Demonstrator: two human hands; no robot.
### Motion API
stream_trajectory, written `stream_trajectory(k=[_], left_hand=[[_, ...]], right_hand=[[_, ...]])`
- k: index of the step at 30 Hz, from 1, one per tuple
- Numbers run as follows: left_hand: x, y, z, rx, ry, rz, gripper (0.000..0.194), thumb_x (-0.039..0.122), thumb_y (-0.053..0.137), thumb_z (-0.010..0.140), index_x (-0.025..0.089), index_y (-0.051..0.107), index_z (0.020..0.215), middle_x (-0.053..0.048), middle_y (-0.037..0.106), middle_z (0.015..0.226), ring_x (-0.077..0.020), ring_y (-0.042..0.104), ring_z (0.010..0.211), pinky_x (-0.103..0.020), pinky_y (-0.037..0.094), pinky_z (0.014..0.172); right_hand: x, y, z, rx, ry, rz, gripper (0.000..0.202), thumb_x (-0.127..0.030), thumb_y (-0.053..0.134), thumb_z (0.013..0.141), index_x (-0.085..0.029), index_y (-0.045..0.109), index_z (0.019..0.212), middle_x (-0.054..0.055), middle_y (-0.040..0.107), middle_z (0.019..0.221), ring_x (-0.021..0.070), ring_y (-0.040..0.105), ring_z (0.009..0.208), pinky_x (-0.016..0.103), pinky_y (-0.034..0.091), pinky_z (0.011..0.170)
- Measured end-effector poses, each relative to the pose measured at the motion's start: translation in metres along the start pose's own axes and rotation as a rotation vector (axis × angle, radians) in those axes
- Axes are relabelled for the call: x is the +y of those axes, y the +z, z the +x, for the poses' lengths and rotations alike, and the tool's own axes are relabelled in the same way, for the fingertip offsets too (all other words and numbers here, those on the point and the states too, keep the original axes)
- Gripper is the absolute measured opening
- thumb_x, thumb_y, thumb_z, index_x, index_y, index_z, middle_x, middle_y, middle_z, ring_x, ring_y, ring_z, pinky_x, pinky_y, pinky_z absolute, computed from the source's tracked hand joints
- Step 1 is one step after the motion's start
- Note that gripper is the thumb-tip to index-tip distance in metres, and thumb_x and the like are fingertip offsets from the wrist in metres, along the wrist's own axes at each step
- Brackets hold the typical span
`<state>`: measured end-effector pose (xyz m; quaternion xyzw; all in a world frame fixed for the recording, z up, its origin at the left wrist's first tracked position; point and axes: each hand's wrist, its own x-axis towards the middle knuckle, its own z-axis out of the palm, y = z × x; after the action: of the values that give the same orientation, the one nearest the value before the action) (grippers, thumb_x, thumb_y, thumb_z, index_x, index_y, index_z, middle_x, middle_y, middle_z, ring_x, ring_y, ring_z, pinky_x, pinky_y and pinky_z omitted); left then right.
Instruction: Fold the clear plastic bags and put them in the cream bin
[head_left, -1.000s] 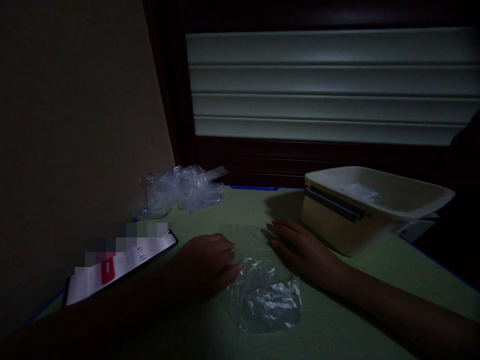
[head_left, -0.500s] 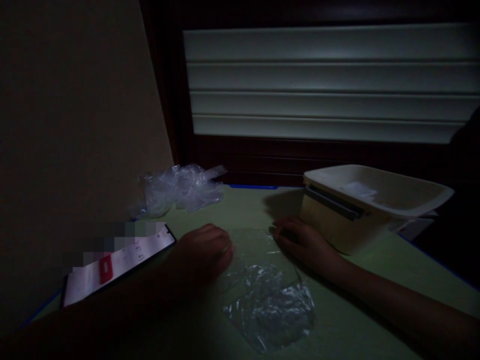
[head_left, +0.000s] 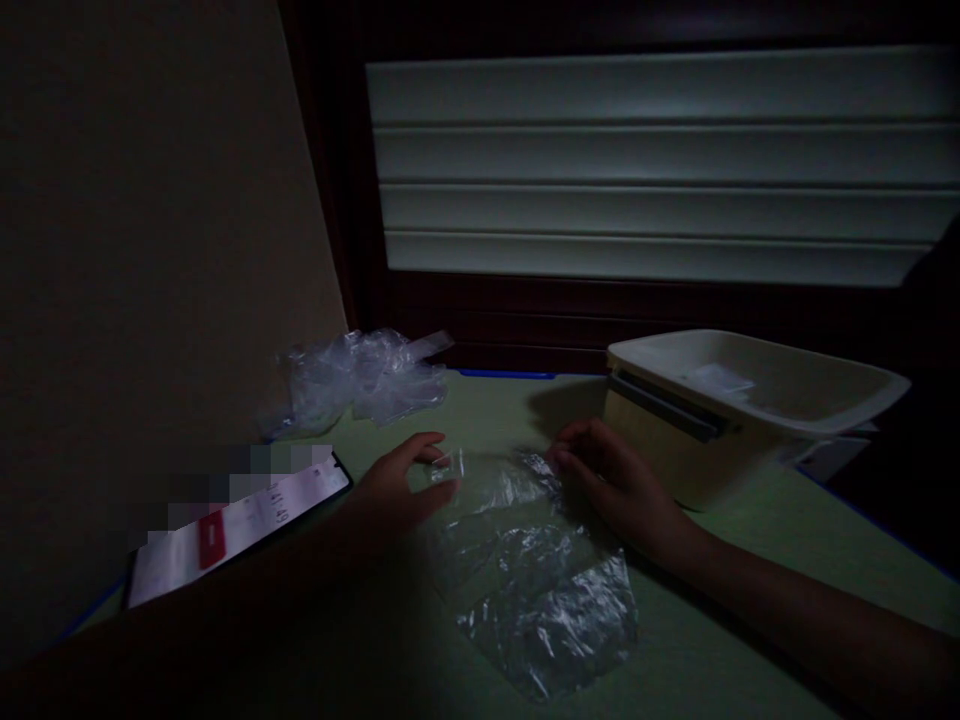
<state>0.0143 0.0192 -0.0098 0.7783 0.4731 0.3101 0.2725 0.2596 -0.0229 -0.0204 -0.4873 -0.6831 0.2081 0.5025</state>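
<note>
A clear plastic bag (head_left: 547,590), crinkled and see-through, lies spread on the green tabletop between my hands. My right hand (head_left: 615,480) pinches its far right corner between thumb and fingers, and the film bunches up there. At the far left corner is my left hand (head_left: 409,485), thumb and fingers apart, with the bag's edge close to the fingertips. Whether those fingertips touch the film is hard to see in the dim light.
A phone (head_left: 247,525) with a lit screen lies left of my left hand. Behind it sits a heap of clear plastic bags (head_left: 367,375). A cream plastic bin (head_left: 675,450) holding something pale stands just beyond my right hand. A slatted panel (head_left: 645,160) rises behind the table.
My left hand has opened from a curled shape, its thumb and fingers parting. My right hand has risen slightly, lifting the bag's far right corner, and the film looks more crinkled.
</note>
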Motion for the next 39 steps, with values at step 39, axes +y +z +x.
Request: stream_trajectory(k=[39], left_hand=[[0.0,-0.007,-0.004,-0.174,0.629,0.828,0.024,0.001,0.046,0.075,0.015,0.064,0.084,-0.006,0.064,0.09,-0.0203,0.054,0.086,-0.033,0.042,0.075]], right_hand=[[0.001,-0.018,0.004,-0.239,-0.138,-0.574,0.037,-0.001,0.042,0.072,-0.02,0.07,0.089,0.007,0.066,0.097,0.0211,0.062,0.087,0.034,0.048,0.078]])
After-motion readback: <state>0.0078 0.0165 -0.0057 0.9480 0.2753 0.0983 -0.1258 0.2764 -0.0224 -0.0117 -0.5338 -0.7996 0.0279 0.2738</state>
